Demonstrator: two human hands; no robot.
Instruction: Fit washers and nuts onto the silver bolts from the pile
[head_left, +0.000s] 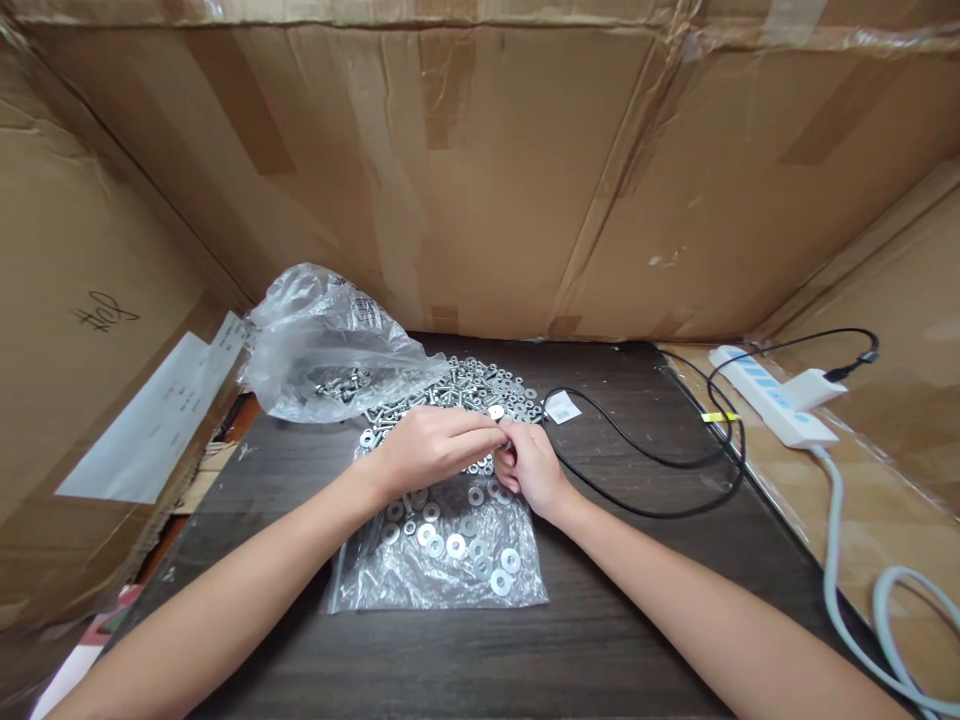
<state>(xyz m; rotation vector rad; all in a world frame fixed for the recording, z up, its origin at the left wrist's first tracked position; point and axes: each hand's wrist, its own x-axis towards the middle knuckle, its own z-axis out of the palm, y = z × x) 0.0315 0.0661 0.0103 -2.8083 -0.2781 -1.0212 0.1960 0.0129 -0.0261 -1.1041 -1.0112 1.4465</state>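
Note:
My left hand (439,445) reaches over the pile of bolts, nuts and washers (465,385), its fingers pressed together and their tips against my right hand. My right hand (534,468) is closed, with thumb and forefinger pinched. A bright flat washer (496,411) shows at the top of the right-hand pinch, where both hands meet. What lies between the left fingertips is hidden. Below the hands, a clear plastic zip bag (442,590) lies flat, with several larger washers (455,545) on or in it.
A crumpled clear bag (322,330) holding some bolts stands left of the pile on the dark table (615,620). A black cable (645,510) loops at right, by a small white label (561,407). A power strip (772,400) lies beyond the table's right edge. Cardboard walls (480,200) enclose the back and sides.

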